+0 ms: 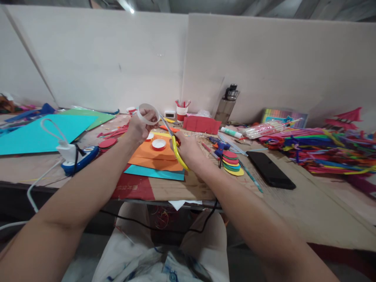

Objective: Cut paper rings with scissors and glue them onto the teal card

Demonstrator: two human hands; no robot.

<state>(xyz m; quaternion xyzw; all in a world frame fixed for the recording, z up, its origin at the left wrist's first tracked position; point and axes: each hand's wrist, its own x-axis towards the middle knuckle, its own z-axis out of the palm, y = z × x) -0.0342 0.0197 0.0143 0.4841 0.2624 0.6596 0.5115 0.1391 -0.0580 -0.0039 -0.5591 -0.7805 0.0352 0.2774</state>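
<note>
My left hand is closed on a white ring-shaped strip, held up over the work surface. In my right hand is a pair of scissors with yellow handles, its blades pointing up and left toward the ring. I cannot tell whether the blades touch it. Below the hands lie orange sheets on top of a light blue sheet. A shallow red and white cup piece rests on the orange paper, and a second similar one is partly hidden behind my left wrist.
Stacked coloured discs, a blue glue gun and a black phone lie to the right. Beyond are folded red paper, a bottle and pipe cleaners. On the left are a power strip and blue card.
</note>
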